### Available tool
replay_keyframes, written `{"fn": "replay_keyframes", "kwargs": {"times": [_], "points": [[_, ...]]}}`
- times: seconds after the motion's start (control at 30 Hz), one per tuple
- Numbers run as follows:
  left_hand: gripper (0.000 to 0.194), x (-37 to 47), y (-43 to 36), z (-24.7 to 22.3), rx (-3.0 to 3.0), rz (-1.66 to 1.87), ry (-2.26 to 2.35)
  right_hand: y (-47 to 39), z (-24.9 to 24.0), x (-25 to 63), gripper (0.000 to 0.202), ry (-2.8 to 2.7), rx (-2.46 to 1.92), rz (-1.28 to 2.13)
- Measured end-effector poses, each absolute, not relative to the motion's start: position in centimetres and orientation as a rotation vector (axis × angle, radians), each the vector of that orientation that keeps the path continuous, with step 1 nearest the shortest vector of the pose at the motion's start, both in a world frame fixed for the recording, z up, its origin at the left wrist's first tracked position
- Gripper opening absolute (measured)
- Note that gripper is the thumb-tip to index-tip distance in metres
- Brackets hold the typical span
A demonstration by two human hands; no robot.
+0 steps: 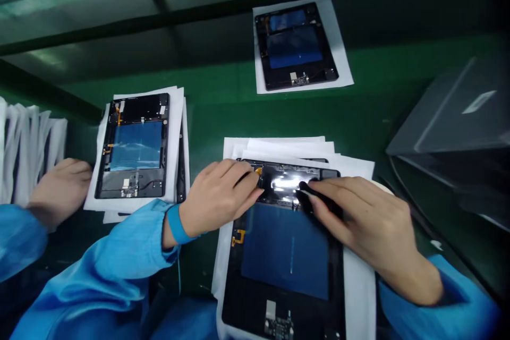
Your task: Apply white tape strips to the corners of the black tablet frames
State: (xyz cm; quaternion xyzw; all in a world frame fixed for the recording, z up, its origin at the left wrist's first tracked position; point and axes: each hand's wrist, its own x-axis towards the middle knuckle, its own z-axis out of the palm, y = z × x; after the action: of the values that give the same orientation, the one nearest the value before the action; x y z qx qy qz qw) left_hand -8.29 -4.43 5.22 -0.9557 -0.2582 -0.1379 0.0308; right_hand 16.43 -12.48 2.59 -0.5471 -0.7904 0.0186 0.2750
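Note:
In front of me an open tablet housing (285, 311) lies on white sheets, a blue-filmed battery (285, 249) in its middle and a glossy dark strip (285, 178) along its top. My left hand (221, 191), with a blue wrist strap (177, 224), rests over the top left corner, fingers closed together beside a small orange flex cable (258, 171). Whether anything is between those fingertips is hidden. At the top right, my right hand (366, 218) grips a slim dark tool that looks like black tweezers (305, 187), its tips over the glossy strip.
Two more opened tablets lie on white sheets, a left tablet (137, 143) and a back tablet (295, 45). A co-worker's hand (61, 188) is at far left by upright white sleeves (24, 143). A grey translucent box (458, 111) and a dark cable (422, 204) are at right.

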Motion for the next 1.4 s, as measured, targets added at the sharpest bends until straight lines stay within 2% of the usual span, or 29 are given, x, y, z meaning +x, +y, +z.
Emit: {"fn": "replay_keyframes", "kwargs": {"times": [0.43, 0.6, 0.87, 1.13, 1.4], "points": [[0.011, -3.9, -7.2, 7.4, -3.162, -0.458, -0.491, -15.0, 2.7, 19.2, 0.024, -2.078, -1.549, -0.023], [0.013, -0.9, -8.1, 6.5, -3.086, -0.432, -0.615, -14.9, 1.7, 19.7, 0.029, -2.146, -1.485, 0.106], [0.012, 1.2, -8.6, 5.5, -2.932, -0.372, -0.728, -14.7, 1.4, 20.2, 0.027, -2.074, -1.408, 0.194], [0.015, 1.9, -8.7, 6.0, -2.953, -0.223, -0.701, -15.0, 1.5, 20.3, 0.021, -2.037, -1.423, 0.101], [0.017, 2.0, -8.4, 5.4, -2.989, -0.259, -0.804, -14.9, 2.0, 20.4, 0.018, -2.046, -1.418, 0.061]]}}
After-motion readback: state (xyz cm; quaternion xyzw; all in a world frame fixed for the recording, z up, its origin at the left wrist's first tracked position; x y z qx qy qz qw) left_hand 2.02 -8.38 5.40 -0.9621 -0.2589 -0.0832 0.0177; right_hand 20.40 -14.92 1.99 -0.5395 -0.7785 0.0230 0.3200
